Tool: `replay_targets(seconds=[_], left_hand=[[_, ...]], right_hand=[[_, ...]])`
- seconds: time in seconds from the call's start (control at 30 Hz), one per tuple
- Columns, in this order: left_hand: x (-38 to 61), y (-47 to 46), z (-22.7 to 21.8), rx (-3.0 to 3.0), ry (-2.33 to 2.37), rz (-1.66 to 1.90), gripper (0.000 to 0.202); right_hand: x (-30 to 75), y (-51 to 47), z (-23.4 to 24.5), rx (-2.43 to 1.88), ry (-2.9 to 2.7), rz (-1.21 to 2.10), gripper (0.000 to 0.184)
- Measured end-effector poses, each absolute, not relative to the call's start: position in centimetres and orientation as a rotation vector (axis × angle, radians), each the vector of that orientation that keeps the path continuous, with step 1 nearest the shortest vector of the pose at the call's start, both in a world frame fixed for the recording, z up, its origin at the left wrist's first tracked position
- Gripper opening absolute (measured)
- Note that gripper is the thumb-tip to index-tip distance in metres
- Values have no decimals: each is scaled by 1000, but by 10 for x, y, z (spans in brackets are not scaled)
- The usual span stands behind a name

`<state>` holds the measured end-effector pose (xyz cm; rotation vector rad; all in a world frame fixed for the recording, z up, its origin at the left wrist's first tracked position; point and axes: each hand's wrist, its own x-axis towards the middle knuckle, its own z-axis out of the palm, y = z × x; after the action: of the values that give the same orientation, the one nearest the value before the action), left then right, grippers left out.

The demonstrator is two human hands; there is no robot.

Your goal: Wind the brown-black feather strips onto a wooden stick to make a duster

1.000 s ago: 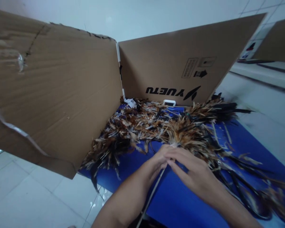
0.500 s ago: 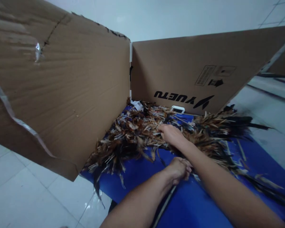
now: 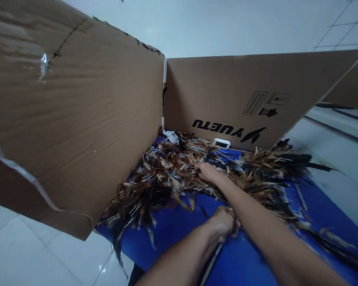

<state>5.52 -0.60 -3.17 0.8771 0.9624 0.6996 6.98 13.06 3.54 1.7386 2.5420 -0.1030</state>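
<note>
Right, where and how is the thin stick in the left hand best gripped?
Probably the thin stick is best pinched just below the left hand, with the grip coming from the right, across its length. That bare stretch looks slim and straight, slanting toward the picture's bottom edge; the left forearm lies close along its left side.

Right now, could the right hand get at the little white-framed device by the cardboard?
Probably yes: the right hand is out among the feathers, just short of the white-framed device. Only low feathers seem to lie between them, and the left hand sits lower, out of the way.
</note>
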Motion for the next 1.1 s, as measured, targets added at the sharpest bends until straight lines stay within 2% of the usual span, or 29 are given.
replay_targets(seconds=[0.13, 0.33, 0.47, 0.57, 0.77, 0.9, 1.1], left_hand=[[56, -4, -36, 873, 924, 711, 25], [52, -4, -32, 897, 973, 646, 27], [47, -9, -17, 862, 959, 648, 17], [44, -13, -8, 821, 957, 651, 16], [43, -13, -3, 829, 967, 631, 12], [43, -14, -2, 826, 980, 619, 14], [44, -13, -2, 814, 998, 636, 9]], right_hand=[[74, 129, 44, 1746, 2592, -103, 32], [82, 125, 74, 1811, 2777, -127, 33], [84, 121, 88, 1797, 2940, -453, 28], [90, 118, 93, 1671, 3007, -724, 34], [104, 113, 89, 1846, 2901, -356, 30], [94, 115, 78, 1906, 2833, -376, 25], [84, 109, 86, 1982, 2657, -208, 36]])
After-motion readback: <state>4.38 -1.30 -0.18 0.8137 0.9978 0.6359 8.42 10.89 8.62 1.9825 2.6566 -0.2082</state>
